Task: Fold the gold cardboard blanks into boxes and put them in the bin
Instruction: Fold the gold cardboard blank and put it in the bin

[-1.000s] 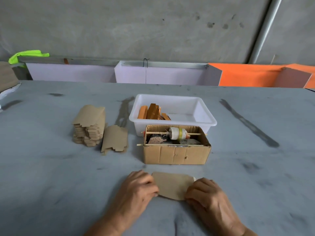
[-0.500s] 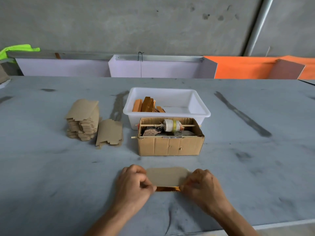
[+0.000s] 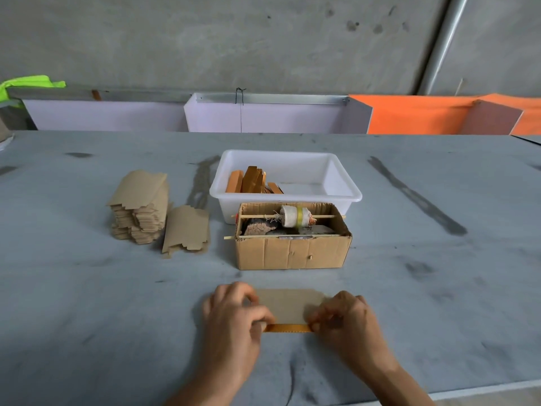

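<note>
Two hands work low in the frame's centre, forearms coming in from the bottom edge. The left hand (image 3: 237, 315) pinches the left end of a cardboard blank (image 3: 288, 306), fingers curled over it; the right hand (image 3: 347, 319) pinches the right end the same way. The blank lies on the grey table (image 3: 87, 303), brown side up, with a thin gold strip showing along its near edge. Both ends of the blank are hidden under the fingers.

Just above it stands a brown cardboard box (image 3: 292, 247) holding a spool on a stick and some items too dim to name. Touching its far side is the white bin (image 3: 336, 183), with gold folded boxes (image 3: 251, 180) leaning at its left end. At centre left sits a stack of blanks (image 3: 140, 209), with a few loose blanks (image 3: 186, 230) just beside it.
</note>
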